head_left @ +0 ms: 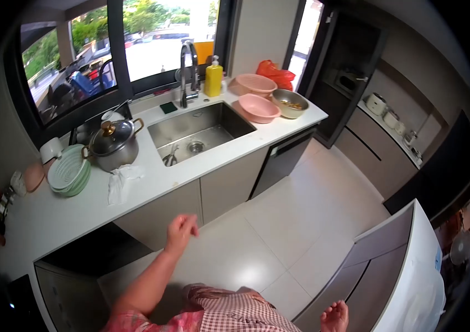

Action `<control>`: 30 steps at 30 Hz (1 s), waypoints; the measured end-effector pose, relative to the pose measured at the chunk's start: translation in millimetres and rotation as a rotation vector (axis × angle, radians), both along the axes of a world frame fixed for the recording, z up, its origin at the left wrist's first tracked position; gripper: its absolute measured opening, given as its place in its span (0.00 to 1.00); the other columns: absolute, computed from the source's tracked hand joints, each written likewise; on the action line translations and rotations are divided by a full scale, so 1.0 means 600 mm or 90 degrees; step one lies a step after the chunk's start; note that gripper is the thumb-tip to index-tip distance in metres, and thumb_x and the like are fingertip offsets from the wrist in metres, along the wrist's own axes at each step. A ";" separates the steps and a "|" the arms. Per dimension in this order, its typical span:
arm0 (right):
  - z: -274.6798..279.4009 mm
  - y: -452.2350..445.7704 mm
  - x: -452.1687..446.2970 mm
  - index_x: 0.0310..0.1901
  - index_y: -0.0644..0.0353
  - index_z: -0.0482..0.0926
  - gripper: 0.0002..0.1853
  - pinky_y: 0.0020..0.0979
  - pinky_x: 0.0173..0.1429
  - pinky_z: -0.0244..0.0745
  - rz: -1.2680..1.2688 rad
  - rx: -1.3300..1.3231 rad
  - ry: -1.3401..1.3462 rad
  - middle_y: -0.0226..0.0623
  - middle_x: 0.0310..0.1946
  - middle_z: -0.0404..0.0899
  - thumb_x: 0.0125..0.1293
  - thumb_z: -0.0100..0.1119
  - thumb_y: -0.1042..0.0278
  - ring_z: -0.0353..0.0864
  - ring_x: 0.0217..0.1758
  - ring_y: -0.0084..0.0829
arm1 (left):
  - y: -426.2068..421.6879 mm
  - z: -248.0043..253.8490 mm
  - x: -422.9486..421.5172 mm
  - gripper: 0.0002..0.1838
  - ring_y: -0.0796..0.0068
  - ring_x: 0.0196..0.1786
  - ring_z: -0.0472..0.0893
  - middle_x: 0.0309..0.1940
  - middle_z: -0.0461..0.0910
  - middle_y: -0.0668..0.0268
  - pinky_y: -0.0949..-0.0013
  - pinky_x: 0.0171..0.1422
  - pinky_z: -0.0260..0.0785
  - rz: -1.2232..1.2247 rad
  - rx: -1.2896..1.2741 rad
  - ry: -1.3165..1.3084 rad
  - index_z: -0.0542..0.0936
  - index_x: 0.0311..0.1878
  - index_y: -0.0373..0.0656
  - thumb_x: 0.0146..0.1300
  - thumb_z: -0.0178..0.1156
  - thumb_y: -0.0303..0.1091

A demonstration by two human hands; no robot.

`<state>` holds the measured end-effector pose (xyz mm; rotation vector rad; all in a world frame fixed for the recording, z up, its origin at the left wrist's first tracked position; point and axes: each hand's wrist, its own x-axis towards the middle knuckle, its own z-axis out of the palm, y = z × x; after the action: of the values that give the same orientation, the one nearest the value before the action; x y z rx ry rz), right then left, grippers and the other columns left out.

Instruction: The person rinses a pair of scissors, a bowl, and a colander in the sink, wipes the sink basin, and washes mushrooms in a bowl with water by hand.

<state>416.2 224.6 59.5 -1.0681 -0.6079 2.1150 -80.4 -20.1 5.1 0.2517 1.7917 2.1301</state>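
Checked apron (243, 311) at six o'clock. Sink (218, 127) at ten-thirty, metal utensil (171, 157) inside; lidded pot (117, 155) at nine, contents hidden; green colander (66, 167) beside it; steel bowl (292, 114) of brownish pieces (292, 104), one. Left hand (181, 231), seven, nearest the cabinet (168, 205), and right hand (334, 318), five: empty, fingers loosely half-curled.

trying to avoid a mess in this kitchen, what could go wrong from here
The white cloth lies right by the lidded pot, so it might get dragged along if the pot is moved. The metal bowl, with something in it, sits near the far end of the counter; a knock there could spill it.
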 end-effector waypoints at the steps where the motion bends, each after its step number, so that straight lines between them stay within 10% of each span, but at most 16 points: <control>1: -0.016 -0.011 -0.111 0.43 0.48 0.82 0.06 0.32 0.39 0.82 0.019 -0.018 0.041 0.24 0.37 0.84 0.74 0.61 0.58 0.83 0.38 0.24 | -0.008 0.054 -0.106 0.09 0.71 0.25 0.77 0.24 0.76 0.63 0.66 0.32 0.72 0.029 0.026 0.060 0.79 0.44 0.36 0.73 0.58 0.33; 21: -0.103 0.564 -0.597 0.43 0.53 0.77 0.10 0.26 0.30 0.78 0.200 0.085 -0.091 0.27 0.33 0.78 0.69 0.66 0.59 0.78 0.32 0.23 | 0.218 0.098 -0.325 0.09 0.73 0.28 0.75 0.26 0.75 0.69 0.64 0.34 0.72 0.320 0.211 -0.122 0.80 0.46 0.42 0.69 0.62 0.36; 30: -0.035 0.578 -0.965 0.42 0.57 0.80 0.08 0.27 0.32 0.82 0.440 0.186 -0.052 0.31 0.32 0.82 0.69 0.67 0.64 0.82 0.30 0.25 | 0.218 0.044 -0.371 0.07 0.73 0.27 0.77 0.25 0.77 0.71 0.64 0.32 0.73 0.435 0.264 -0.208 0.81 0.46 0.45 0.72 0.58 0.36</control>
<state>-163.0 571.4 38.4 -0.8523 -1.4410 2.4385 -302.8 110.7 31.3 -0.6728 1.3425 2.7811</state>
